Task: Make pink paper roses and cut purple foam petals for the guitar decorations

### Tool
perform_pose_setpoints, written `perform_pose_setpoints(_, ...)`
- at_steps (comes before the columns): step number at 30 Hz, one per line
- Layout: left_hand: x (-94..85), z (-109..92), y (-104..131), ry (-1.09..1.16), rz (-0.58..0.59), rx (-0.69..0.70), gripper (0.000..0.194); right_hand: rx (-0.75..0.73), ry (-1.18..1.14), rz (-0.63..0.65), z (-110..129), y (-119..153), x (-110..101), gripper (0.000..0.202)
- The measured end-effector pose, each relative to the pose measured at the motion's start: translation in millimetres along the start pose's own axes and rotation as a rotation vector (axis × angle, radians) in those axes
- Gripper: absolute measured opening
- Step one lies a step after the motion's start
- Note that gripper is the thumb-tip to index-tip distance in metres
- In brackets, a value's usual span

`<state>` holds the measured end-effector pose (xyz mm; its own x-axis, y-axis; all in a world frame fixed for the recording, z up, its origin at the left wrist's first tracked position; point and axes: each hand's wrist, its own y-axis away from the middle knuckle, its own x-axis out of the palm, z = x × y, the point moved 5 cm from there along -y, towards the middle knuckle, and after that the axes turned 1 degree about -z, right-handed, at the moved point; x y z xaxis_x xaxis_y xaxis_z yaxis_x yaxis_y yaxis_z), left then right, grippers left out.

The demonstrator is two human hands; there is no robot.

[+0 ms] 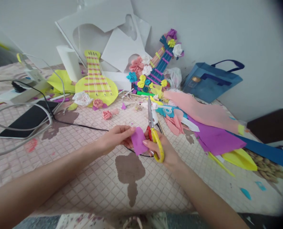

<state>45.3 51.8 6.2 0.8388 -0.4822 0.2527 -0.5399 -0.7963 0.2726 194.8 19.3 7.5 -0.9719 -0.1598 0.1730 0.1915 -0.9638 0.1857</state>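
Observation:
Between my two hands is a small piece of purple crepe paper (138, 141), with rounded upper corners. My left hand (122, 135) pinches its left edge between thumb and fingers. On the other side, my right hand (159, 143) grips the paper's right edge with thumb and fingertips. Scissors (158, 146) with yellow and red handles also rest in my right hand, their blades pointing up and away from the paper. Beyond my hands lies a coral paper flower (107, 115). A yellow cardboard guitar (97, 82) with white strings leans at the back, a white paper flower (82, 98) at its base.
A blue guitar (161, 65) covered in paper flowers stands against the wall beside a blue bag (211, 81). Crepe paper sheets (215, 135) spread along the right. A black tablet (29, 119), looping cables and a power strip (24, 90) occupy the left.

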Motion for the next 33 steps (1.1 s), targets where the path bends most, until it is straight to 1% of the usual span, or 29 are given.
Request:
perform_pose_setpoints(2, -1.1, 3, -3, 0.085, 0.008, -0.021, 0.056, 0.003, -0.022, -0.011, 0, 0, -1, 0.034)
perform_pose_setpoints(4, -1.1, 4, -5, 0.144, 0.038, -0.041, 0.061, 0.008, -0.028, -0.029, -1, -1, -3, 0.034)
perform_pose_setpoints(8, -1.5, 2, -7, 0.183, 0.065, -0.04, 0.064, 0.009, -0.019, -0.033, -1, -2, -3, 0.035)
perform_pose_setpoints(14, -3.3, -1, -6, 0.178, 0.014, -0.003, 0.064, 0.025, -0.039, -0.079, -1, 0, -3, 0.037)
perform_pose_setpoints(16, -3.7, -1, -5, 0.14, -0.003, 0.008, 0.059, 0.013, -0.036, -0.085, -1, 0, -3, 0.035)
perform_pose_setpoints(20, -6.4, -4, -2, 0.029, -0.069, 0.039, 0.039, 0.024, -0.018, -0.075, -3, 0, -1, 0.033)
perform_pose_setpoints(24, -8.3, -5, -2, -0.007, -0.099, 0.046, 0.034, 0.021, 0.002, -0.067, -2, 1, 1, 0.031)
perform_pose_setpoints(26, -9.7, -5, -3, 0.017, -0.11, 0.056, 0.036, 0.011, 0.012, -0.076, -2, 1, 1, 0.031)
perform_pose_setpoints(29, -12.0, -4, -7, 0.114, -0.11, 0.047, 0.05, 0.009, 0.019, -0.099, -3, 0, -1, 0.031)
perform_pose_setpoints(31, -12.5, -3, -9, 0.167, -0.087, 0.029, 0.059, 0.007, 0.01, -0.106, -5, 0, -2, 0.032)
perform_pose_setpoints(33, -11.6, -2, -9, 0.181, -0.054, 0.027, 0.061, 0.001, 0.006, -0.108, -6, -1, -3, 0.032)
